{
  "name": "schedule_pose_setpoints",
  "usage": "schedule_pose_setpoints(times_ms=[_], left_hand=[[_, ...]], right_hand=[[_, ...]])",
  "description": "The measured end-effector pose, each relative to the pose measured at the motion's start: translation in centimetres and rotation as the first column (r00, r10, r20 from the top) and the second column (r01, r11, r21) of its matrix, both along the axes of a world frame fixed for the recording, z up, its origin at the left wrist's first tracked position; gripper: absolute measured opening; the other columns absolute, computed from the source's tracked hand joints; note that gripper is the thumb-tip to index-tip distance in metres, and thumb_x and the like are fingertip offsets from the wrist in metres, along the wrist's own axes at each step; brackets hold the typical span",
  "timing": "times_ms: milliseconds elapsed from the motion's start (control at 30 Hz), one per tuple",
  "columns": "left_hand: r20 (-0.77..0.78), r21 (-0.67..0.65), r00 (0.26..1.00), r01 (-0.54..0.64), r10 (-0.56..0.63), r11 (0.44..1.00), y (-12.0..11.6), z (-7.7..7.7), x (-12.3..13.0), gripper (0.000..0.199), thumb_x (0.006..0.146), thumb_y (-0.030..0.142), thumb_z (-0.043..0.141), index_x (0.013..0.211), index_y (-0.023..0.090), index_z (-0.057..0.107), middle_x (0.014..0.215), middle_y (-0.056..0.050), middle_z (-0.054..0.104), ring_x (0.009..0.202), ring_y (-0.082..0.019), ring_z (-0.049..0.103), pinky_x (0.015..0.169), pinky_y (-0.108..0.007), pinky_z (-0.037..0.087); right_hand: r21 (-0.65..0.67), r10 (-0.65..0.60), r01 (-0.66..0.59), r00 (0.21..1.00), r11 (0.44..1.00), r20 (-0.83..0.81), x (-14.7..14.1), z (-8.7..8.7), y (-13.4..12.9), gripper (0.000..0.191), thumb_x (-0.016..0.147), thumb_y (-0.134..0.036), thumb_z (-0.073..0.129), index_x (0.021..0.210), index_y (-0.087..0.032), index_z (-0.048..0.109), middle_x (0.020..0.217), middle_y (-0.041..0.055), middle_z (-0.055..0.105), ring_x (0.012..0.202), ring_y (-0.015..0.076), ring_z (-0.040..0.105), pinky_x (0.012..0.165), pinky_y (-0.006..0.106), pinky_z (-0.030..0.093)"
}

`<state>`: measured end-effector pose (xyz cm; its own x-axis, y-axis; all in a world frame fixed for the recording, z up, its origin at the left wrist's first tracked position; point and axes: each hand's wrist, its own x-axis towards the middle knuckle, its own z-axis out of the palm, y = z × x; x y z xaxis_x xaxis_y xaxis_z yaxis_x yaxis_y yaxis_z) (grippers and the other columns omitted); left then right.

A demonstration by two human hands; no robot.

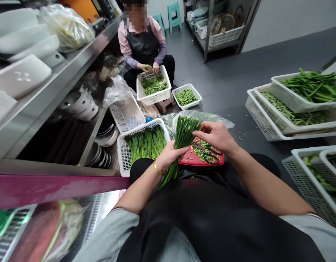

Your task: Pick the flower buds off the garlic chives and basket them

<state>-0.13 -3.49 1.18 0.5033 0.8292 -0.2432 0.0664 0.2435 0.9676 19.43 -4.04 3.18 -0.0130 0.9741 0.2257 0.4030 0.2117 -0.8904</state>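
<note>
My left hand [170, 155] is wrapped round a thick bunch of flowering chives [181, 133], long green stems with pale buds at the top. The bunch leans upward to the right, its lower ends hanging toward my lap. At the bud end, my right hand [215, 135] has its fingers curled in, thumb and fingertips pinched against the tips. Beneath the hands, a red tray [191, 159] carries green trimmings and scissors [208, 148] with black handles. More chives [147, 143] lie lined up in a white basket [122, 154] to the left.
Across from me a seated person [143, 40] handles green beans over a white basket [154, 98]. A smaller bean basket [199, 99] stands beside it. Stacked vegetable baskets [266, 133] are at the right. A steel shelf [72, 69] with white dishes runs along the left. Plastic bags [217, 120] lie ahead.
</note>
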Motion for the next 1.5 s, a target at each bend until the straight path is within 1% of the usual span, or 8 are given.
schedule_pose_setpoints(times_ms=[200,367,633,800,967,1167,1333,1500], left_hand=[[0.102,-0.128,0.994,0.061,-0.048,0.990,0.2,-0.2,-0.9,0.055,0.062,0.063,0.076,0.061,0.016,0.047,0.043,0.007,0.045,0.035,-0.005,0.038,0.040,-0.021,0.029],[0.030,-0.059,0.999,-0.029,0.031,0.998,0.6,-0.7,-1.0,0.053,0.059,0.056,0.080,0.055,0.016,0.045,0.039,0.007,0.042,0.034,-0.005,0.037,0.040,-0.022,0.030],[-0.117,0.054,0.990,-0.068,0.074,0.996,0.2,-0.8,-0.4,0.050,0.056,0.057,0.080,0.060,0.016,0.050,0.040,0.008,0.044,0.036,-0.005,0.037,0.040,-0.021,0.027],[-0.140,0.066,0.990,-0.014,0.023,0.998,0.0,-0.7,-0.4,0.047,0.059,0.054,0.080,0.062,0.016,0.052,0.041,0.008,0.043,0.038,-0.005,0.036,0.041,-0.021,0.027],[-0.124,-0.010,0.987,0.103,-0.104,0.995,0.0,-0.2,-0.3,0.051,0.060,0.059,0.079,0.060,0.016,0.051,0.039,0.007,0.044,0.036,-0.006,0.037,0.039,-0.021,0.027],[-0.096,0.015,0.989,0.115,-0.113,0.993,0.2,0.2,-0.2,0.056,0.062,0.063,0.076,0.053,0.016,0.047,0.038,0.005,0.042,0.036,-0.006,0.038,0.041,-0.022,0.028],[-0.094,0.036,0.992,0.086,-0.083,0.996,0.1,-0.1,-0.1,0.054,0.063,0.061,0.076,0.054,0.017,0.047,0.039,0.006,0.041,0.036,-0.006,0.037,0.040,-0.022,0.026],[-0.104,0.016,0.988,0.114,-0.111,0.993,0.0,-0.3,-0.1,0.049,0.065,0.057,0.077,0.060,0.016,0.051,0.041,0.006,0.044,0.037,-0.006,0.038,0.041,-0.022,0.027]], right_hand=[[-0.122,0.237,-0.243,0.970,0.962,-0.061,1.6,-1.2,0.3,0.038,0.079,-0.052,0.063,0.070,-0.016,0.063,0.057,0.0003,0.061,0.050,0.0091,0.048,0.048,0.023,0.038],[-0.070,0.343,-0.339,0.885,0.938,0.315,2.5,-1.7,-1.1,0.020,0.083,-0.033,0.057,0.073,-0.018,0.066,0.071,0.0031,0.068,0.063,0.0120,0.056,0.062,0.025,0.043],[0.101,-0.135,0.172,0.945,0.980,-0.298,1.8,-1.7,0.0,0.026,0.088,-0.040,0.049,0.072,-0.021,0.058,0.066,0.0022,0.061,0.061,0.0160,0.059,0.064,0.033,0.051],[0.484,-0.106,-0.034,0.960,0.874,0.259,2.4,0.2,0.4,0.016,0.083,-0.039,0.065,0.093,-0.027,0.070,0.110,0.0067,0.067,0.115,0.0253,0.057,0.103,0.046,0.042],[0.480,-0.089,-0.223,0.834,0.849,0.545,2.3,0.4,1.0,0.011,0.088,-0.028,0.058,0.083,-0.029,0.068,0.093,0.0011,0.069,0.110,0.0222,0.058,0.110,0.050,0.031],[0.326,-0.050,0.052,0.999,0.944,-0.014,0.9,-1.4,0.1,0.014,0.086,-0.033,0.057,0.077,-0.022,0.060,0.082,0.0041,0.065,0.086,0.0201,0.062,0.088,0.042,0.050],[0.130,-0.126,0.203,0.888,0.971,-0.441,2.1,-1.8,0.6,0.022,0.090,-0.042,0.049,0.080,-0.024,0.057,0.080,0.0034,0.062,0.081,0.0185,0.063,0.087,0.042,0.053],[0.442,-0.075,-0.039,0.969,0.896,0.237,2.7,0.6,0.3,0.024,0.089,-0.045,0.055,0.087,-0.025,0.067,0.106,0.0072,0.065,0.118,0.0273,0.054,0.109,0.053,0.035]])
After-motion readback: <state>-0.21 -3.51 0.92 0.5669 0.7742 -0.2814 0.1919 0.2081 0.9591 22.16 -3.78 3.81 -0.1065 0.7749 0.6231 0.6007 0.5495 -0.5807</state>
